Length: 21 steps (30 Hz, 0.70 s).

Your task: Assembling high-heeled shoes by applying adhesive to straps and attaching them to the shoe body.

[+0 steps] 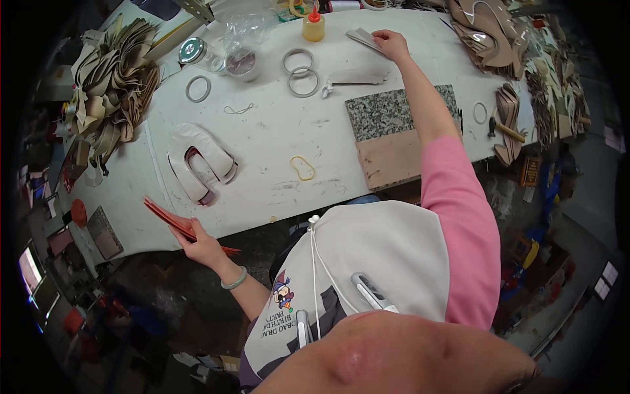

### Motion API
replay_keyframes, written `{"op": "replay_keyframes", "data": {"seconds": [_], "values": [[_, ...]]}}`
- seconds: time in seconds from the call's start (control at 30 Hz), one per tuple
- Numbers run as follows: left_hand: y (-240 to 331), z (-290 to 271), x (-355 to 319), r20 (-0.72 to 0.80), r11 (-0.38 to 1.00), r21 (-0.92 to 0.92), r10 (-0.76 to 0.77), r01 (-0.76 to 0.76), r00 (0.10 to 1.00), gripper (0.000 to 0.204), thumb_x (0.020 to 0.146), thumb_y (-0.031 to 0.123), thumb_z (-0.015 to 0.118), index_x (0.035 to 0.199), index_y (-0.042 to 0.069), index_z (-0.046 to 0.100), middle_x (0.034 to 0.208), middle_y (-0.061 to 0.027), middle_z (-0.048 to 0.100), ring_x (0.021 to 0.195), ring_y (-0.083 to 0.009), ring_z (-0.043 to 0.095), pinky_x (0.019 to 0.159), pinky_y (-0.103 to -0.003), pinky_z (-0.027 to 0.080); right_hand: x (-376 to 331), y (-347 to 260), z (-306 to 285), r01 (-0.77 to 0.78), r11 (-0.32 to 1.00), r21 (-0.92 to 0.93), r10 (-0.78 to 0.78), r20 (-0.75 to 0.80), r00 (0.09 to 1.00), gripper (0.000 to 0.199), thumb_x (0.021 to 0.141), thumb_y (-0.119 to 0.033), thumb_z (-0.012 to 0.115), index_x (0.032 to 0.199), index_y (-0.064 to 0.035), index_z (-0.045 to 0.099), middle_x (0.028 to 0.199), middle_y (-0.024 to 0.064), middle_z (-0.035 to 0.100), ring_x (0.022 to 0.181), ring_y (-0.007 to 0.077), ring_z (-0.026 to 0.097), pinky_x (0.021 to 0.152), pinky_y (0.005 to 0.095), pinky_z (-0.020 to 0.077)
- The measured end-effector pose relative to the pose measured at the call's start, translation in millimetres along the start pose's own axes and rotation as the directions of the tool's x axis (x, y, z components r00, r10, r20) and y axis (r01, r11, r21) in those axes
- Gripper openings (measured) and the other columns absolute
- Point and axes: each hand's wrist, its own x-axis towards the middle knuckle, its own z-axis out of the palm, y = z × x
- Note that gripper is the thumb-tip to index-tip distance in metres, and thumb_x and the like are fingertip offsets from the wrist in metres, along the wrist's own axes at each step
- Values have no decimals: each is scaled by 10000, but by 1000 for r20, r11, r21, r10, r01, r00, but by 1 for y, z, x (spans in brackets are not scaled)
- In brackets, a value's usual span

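My left hand [199, 243] hangs off the near edge of the white table [275, 141] and grips a thin stack of red leather pieces [172, 220]. My right hand [390, 44] stretches to the table's far side and rests its fingers on a grey flat piece [363, 38]. Another grey strip [356, 78] lies just short of it. A stack of white and pink shoe upper pieces [197, 164] sits on the table, near my left hand.
A speckled stone slab [387, 113] and a brown board [394, 159] lie under my right arm. Also here are several metal rings [302, 82], a yellow glue bottle [314, 26], a yellow rubber band [302, 169], a hammer [506, 130], and piles of leather cutouts on the left [111, 79] and right [499, 33].
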Motion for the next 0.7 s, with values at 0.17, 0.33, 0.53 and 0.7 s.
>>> {"op": "replay_keyframes", "data": {"seconds": [0.17,0.33,0.53,0.7], "values": [[46,29,-17,36,991,11,-131,131,991,529,864,128,652,1333,-45,480,1203,-184,614,953,-245,609,832,-304,488,38,41,3,9,989,-146,-9,0,1000,291,809,-318,655,1014,-128,737,926,47,725,840,228,656,770,319,507],[24,30,-19,-88,965,261,51,-26,995,576,837,168,707,1324,-44,484,1126,-193,622,922,-296,620,810,-339,499,15,45,18,222,837,-500,-427,-344,836,227,796,-280,663,990,-178,722,1012,56,672,995,269,580,828,378,477],[11,39,-32,-150,980,199,32,-1,988,589,830,147,702,1324,-69,464,1056,-215,614,896,-336,611,808,-374,493,-120,-125,161,432,823,368,-503,121,856,255,800,-125,688,1049,-76,659,955,61,669,839,195,631,728,298,505],[7,42,-54,-166,993,109,-20,39,986,639,832,125,689,1377,-48,405,1096,-223,602,906,-357,605,815,-386,492,-176,-235,287,234,928,289,-358,526,771,569,764,-317,754,1139,80,595,1097,210,632,993,305,631,854,377,516]]}}
